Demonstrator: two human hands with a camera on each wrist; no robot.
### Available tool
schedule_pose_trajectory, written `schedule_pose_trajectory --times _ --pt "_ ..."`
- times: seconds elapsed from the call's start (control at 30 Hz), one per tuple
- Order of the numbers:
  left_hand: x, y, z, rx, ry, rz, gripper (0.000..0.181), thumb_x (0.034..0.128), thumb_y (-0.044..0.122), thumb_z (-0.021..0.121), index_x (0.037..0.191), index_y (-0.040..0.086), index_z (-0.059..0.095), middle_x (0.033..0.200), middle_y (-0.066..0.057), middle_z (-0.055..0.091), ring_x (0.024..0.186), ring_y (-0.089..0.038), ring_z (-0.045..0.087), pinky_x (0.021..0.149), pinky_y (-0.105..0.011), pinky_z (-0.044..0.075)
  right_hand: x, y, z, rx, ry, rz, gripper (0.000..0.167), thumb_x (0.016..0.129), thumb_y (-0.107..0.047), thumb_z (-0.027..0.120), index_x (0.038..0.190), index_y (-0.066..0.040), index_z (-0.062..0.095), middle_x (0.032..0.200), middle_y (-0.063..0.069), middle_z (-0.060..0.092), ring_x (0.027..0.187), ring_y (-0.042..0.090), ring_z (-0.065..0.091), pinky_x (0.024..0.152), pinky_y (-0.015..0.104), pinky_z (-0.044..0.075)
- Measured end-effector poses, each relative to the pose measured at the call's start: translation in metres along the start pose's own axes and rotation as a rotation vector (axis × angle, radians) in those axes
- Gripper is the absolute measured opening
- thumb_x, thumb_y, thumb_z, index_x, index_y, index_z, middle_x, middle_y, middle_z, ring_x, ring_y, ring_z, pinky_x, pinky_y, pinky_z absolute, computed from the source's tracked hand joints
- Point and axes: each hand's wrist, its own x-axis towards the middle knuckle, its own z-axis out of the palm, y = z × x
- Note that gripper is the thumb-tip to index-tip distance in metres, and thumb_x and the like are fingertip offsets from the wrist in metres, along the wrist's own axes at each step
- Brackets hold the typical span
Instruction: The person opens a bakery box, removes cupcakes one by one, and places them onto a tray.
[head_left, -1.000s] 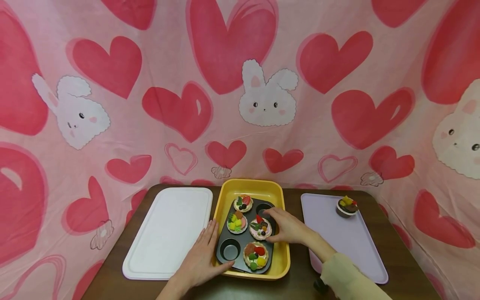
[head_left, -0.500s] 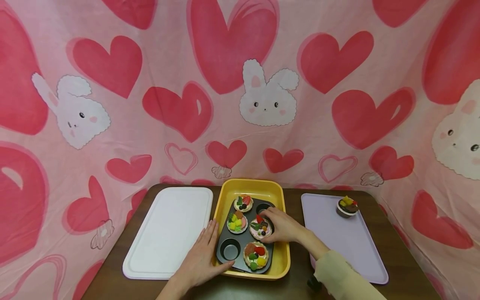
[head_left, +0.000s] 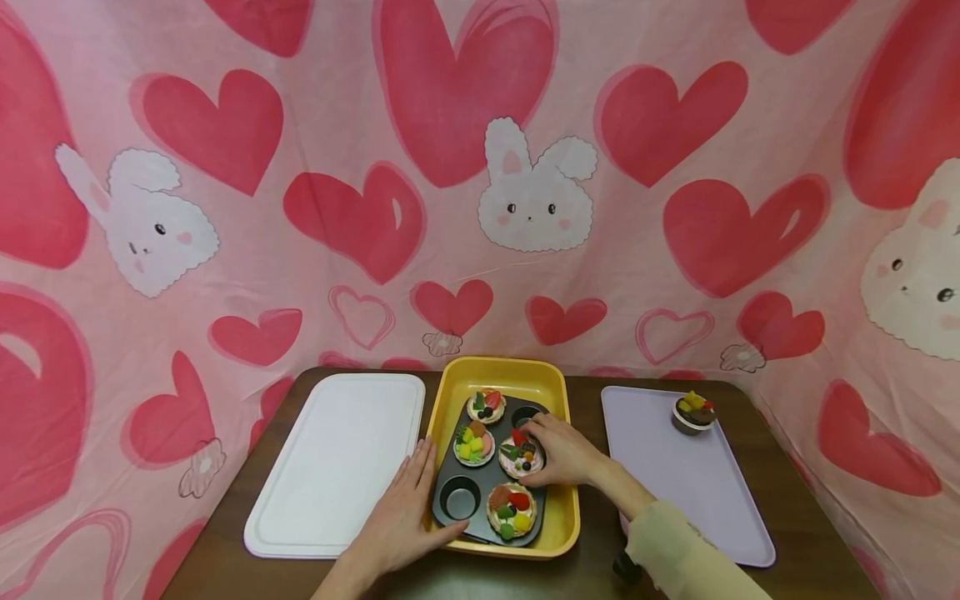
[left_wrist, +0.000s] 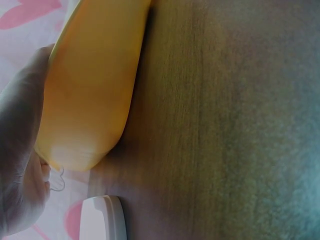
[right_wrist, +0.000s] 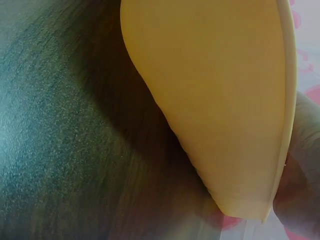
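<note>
A dark muffin pan (head_left: 483,486) lies inside a yellow tray (head_left: 510,377), with several small fruit-topped tarts in its cups. Thumb and fingers of my right hand (head_left: 573,457) pinch the sides of the pink-cream tart (head_left: 519,458) in the middle right cup. My left hand (head_left: 401,512) rests at the tray's left front edge, fingers straight and thumb spread over the front rim. In the left wrist view that hand (left_wrist: 22,145) lies along the tray wall (left_wrist: 95,85). The right wrist view shows part of my right hand (right_wrist: 300,165) beyond the wall (right_wrist: 215,95).
On the left of the brown table (head_left: 592,533) lies a white tray (head_left: 341,467). A lilac tray (head_left: 686,492) is on the right, bearing a fruit-topped chocolate cupcake (head_left: 693,414) near its back right. Behind hangs a pink cloth with hearts and rabbits.
My right hand has shifted slightly left, and its fingers and thumb have closed in around the middle right tart. The left hand has stayed in place.
</note>
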Motion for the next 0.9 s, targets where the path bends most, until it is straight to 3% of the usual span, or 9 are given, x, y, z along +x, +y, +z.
schedule_pose_trajectory --times 0.2,0.5,0.9 --pt "0.000 0.001 0.000 -0.009 -0.007 -0.008 0.130 0.0844 0.088 0.067 0.176 0.006 0.022 0.187 -0.013 0.015 0.172 -0.035 0.023 0.138 -0.057 0.028 -0.002 0.000 0.002 -0.016 0.025 -0.006 0.080 0.077 -0.054 0.095 0.137 -0.007 0.071 0.131 0.011 0.068 0.117 0.029 0.062 0.110 0.059 0.056" --pt "0.000 0.001 0.001 -0.012 -0.008 -0.010 0.131 0.0846 0.088 0.067 0.176 0.006 0.021 0.187 -0.013 0.014 0.172 -0.037 0.024 0.137 -0.058 0.029 -0.003 0.001 0.010 -0.032 0.101 -0.033 0.077 0.076 -0.051 0.097 0.133 -0.005 0.073 0.128 0.010 0.069 0.116 0.028 0.062 0.103 0.054 0.055" --pt "-0.001 0.000 0.001 -0.009 0.009 -0.001 0.130 0.0852 0.087 0.067 0.175 0.005 0.022 0.186 -0.015 0.015 0.172 -0.037 0.024 0.137 -0.058 0.030 -0.005 0.003 0.015 -0.045 0.125 -0.032 0.077 0.074 -0.054 0.096 0.133 -0.009 0.073 0.126 0.004 0.071 0.116 0.024 0.063 0.105 0.050 0.053"
